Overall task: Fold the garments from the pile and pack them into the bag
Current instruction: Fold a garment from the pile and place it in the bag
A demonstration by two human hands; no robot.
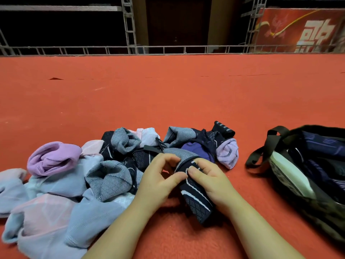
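A person's left hand (pixel 158 176) and right hand (pixel 209 179) both pinch a dark navy sock (pixel 196 199) with white lines, fingers curled round it, just in front of the garment pile (pixel 89 165) on the red carpet (pixel 168 100). The open black bag (pixel 308 171), with dark clothing inside, lies well apart at the carpet's right edge.

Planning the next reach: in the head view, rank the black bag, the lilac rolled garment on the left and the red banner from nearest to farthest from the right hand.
1. Black bag, to its right.
2. Lilac rolled garment, left in the pile.
3. Red banner, far back right.
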